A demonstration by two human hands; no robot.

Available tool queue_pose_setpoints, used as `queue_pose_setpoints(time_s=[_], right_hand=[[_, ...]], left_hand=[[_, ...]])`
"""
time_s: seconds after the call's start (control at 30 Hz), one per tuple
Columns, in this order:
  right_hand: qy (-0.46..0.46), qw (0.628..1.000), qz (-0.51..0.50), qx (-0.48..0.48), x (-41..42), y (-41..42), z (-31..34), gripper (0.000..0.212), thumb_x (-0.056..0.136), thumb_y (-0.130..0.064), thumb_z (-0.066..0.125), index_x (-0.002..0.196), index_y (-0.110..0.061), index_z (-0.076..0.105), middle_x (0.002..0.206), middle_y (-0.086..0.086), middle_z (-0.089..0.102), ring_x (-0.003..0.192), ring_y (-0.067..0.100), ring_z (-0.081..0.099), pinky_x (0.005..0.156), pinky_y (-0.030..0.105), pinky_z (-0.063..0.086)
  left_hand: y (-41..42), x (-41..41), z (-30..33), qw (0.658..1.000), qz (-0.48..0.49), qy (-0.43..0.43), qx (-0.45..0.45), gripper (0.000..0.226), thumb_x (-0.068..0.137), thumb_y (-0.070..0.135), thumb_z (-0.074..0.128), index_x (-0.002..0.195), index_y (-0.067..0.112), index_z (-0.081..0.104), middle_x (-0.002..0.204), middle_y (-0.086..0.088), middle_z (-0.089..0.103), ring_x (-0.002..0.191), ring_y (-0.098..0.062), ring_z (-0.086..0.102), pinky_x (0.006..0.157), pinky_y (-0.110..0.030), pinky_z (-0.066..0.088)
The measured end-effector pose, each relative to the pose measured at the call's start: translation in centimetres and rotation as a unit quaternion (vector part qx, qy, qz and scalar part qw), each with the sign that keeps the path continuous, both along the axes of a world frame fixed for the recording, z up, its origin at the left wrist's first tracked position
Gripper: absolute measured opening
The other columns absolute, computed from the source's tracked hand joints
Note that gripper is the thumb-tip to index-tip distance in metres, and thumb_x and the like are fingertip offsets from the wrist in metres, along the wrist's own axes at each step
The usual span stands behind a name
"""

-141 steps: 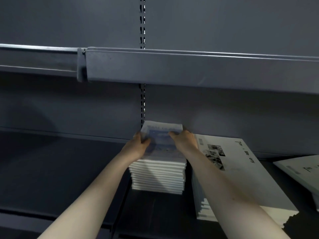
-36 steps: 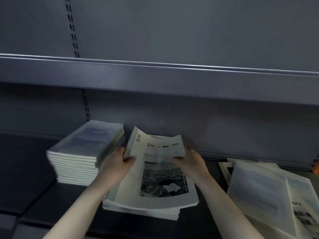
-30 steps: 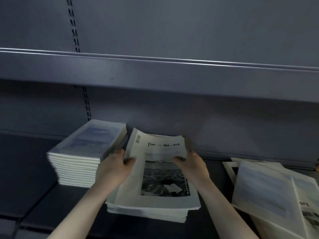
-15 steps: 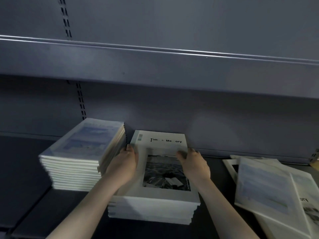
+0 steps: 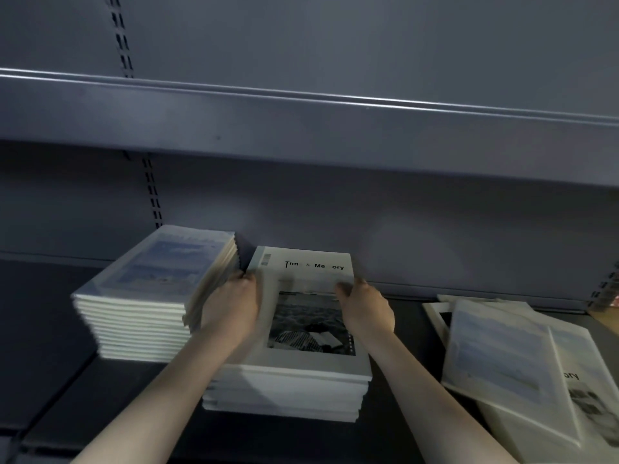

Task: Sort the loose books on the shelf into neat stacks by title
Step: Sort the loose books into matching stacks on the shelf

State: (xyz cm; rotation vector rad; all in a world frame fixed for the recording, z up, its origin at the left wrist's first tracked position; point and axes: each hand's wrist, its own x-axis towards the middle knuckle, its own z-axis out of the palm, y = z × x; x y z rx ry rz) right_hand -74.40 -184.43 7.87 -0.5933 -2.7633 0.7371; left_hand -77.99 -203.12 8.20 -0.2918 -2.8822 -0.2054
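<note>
The left hand (image 5: 232,311) covers the left edge of the middle stack (image 5: 294,380), and its fingers blur there, so their hold cannot be read. The right hand (image 5: 365,309) hides part of the top cover's (image 5: 310,316) right edge. The printed title between the hands has unreadable letters. The blue-covered stack (image 5: 147,296) left of the left hand has lettering too blurred to read. The loose books (image 5: 522,370) right of the right hand run off the picture's right and bottom edges.

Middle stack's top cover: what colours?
White cover with black-and-white photo; head view.
</note>
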Motion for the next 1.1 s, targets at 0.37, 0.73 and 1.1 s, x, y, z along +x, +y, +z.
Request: queue_pose_setpoints(time_s=[0.37,0.73,1.1], right_hand=[[-0.036,0.975,0.010,0.221,3.4,5.7,-0.5,0.056,0.100,-0.049,0.030,0.142,-0.013,0.038,0.144,0.013,0.038,0.136,0.030,0.031,0.111,0.041,0.027],[-0.123,0.966,-0.073,0.213,9.8,17.1,-3.6,0.069,0.100,-0.052,0.020,0.154,-0.012,0.004,0.159,0.019,-0.004,0.147,0.033,-0.009,0.118,0.048,-0.002],[-0.117,0.965,-0.133,0.194,13.9,23.5,-4.6,0.081,0.097,-0.058,0.018,0.151,0.001,0.009,0.158,0.022,0.005,0.147,0.032,0.000,0.119,0.046,0.002]], left_hand=[[4.9,5.6,1.7,0.997,-0.032,0.020,-0.062,0.074,0.095,0.059,0.016,0.151,0.010,0.014,0.159,-0.011,0.008,0.147,-0.026,0.009,0.119,-0.037,0.013],[17.2,10.4,1.0,0.989,-0.138,0.002,-0.048,0.089,0.090,0.067,0.014,0.150,0.005,-0.006,0.159,-0.012,-0.008,0.148,-0.022,-0.008,0.120,-0.033,-0.003],[26.1,12.0,-3.7,0.978,-0.171,-0.111,-0.053,0.094,0.088,0.071,0.022,0.151,0.003,0.007,0.158,-0.012,0.012,0.146,-0.024,0.013,0.117,-0.033,0.016]])
